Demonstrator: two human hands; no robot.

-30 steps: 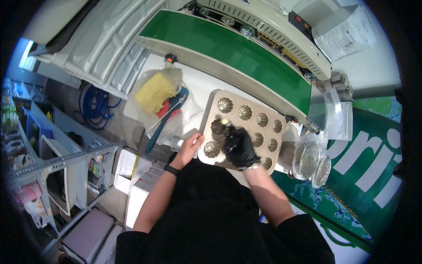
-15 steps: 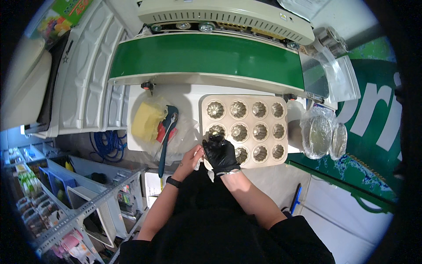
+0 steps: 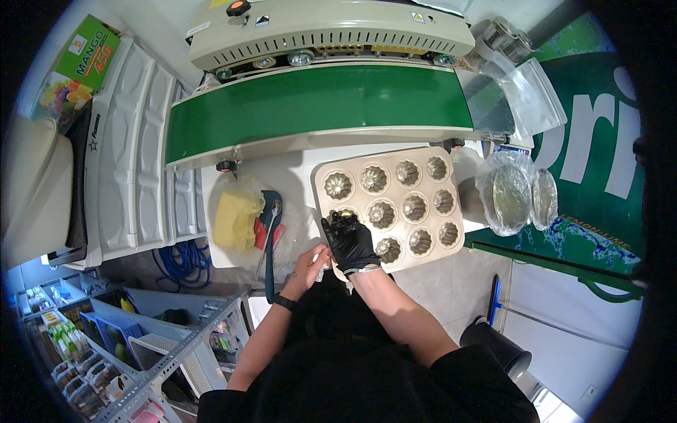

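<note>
A beige muffin pan point(image 3: 400, 180) with several fluted metal cups lies on the white table, turned slightly. My right hand point(image 3: 349, 243), in a black glove, has its fingers bunched inside a cup in the left column. A pale yellow bit shows by the fingertips; their exact hold is hidden. Beside the pan's near left corner, my bare left hand point(image 3: 308, 269) is closed on a whitish scrap point(image 3: 321, 273), too small to name. To the left, a yellow block like butter point(image 3: 236, 218) rests on clear plastic. A dark blue spatula point(image 3: 269, 264) lies alongside it with a metal spoon point(image 3: 276, 209).
Behind the pan stretches a machine with a green belt point(image 3: 317, 106). Plastic-wrapped foil containers point(image 3: 509, 194) stand at the right. White drawers point(image 3: 130, 155) rise at left, above a metal shelf rack point(image 3: 190, 335). A black bin point(image 3: 497, 345) sits on the floor.
The whole view has shifted and tilted, and the pan appears turned a little. My gloved right hand stays at the same cup, its thumb now more apart. My left hand keeps its place beside the pan.
</note>
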